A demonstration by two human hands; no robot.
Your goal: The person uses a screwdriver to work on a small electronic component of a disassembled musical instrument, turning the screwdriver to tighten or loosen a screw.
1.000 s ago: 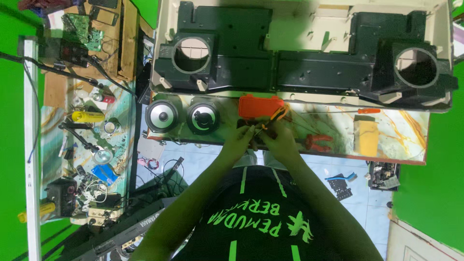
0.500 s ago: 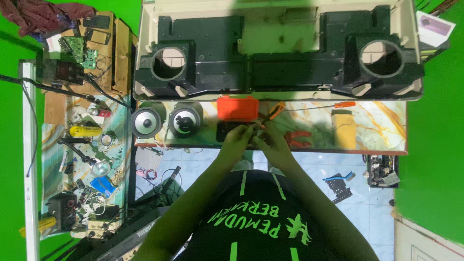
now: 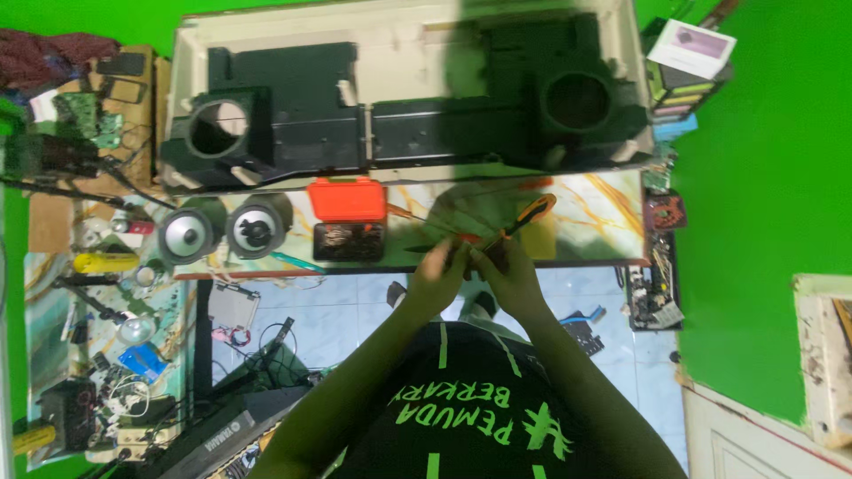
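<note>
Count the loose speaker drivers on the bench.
2. One speaker sits at the bench's left end, cone side up; the second speaker sits right beside it, magnet side up, left of the orange case. More may hide in the clutter.

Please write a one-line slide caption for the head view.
Both hands, left hand and right hand, meet at an orange-handled screwdriver below the speaker housing.
</note>
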